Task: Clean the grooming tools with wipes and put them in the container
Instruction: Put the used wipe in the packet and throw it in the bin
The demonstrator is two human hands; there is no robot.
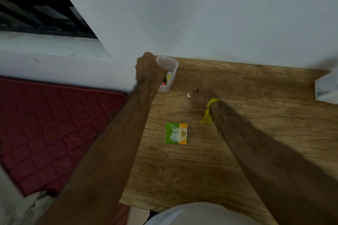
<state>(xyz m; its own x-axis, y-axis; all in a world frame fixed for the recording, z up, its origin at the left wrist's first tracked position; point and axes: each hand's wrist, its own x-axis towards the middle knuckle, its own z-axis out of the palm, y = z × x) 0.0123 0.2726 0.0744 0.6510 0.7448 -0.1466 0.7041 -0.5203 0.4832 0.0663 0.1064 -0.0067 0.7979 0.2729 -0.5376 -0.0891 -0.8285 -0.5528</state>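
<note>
Red quilted mattress fills the left side beneath a dark window. At the wooden table's far left corner, the left hand is curled into a fist over a clear plastic container set against the wall; yellow and pink tools lie inside, though whether the fingers grip anything cannot be told. Nearer the camera lies 1 green-and-orange wipe sachet. To its right, the right hand, a yellow thread at its wrist, rests on the table pinching a small white wipe. White box sits at the far right edge.
</note>
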